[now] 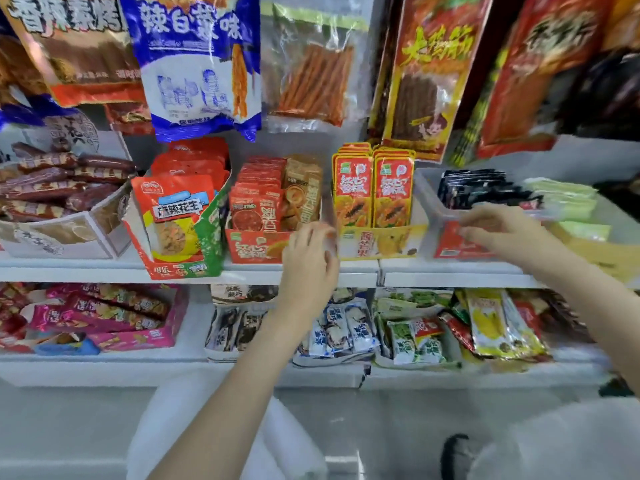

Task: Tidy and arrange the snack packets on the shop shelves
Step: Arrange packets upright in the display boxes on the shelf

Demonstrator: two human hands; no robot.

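On the middle shelf (104, 268) stand several display boxes of snack packets. My left hand (310, 252) grips the right front corner of the red display box (256, 249), which holds red and brown packets (258, 199). To its right, the yellow display box (381, 242) carries two upright rows of orange packets (374, 188). My right hand (498, 226) pinches the front rim of the clear tray (427, 199), fingers above and thumb below. That tray holds black packets (474, 188) and green packets (561, 199), and a red packet (453, 245) lies at its front.
A tilted red-and-green peanut box (180, 237) stands left of the red box, beside a white box of sausages (52, 192). Large bags (197, 64) hang above. The lower shelf (173, 370) carries pink, white, green and yellow packets in boxes.
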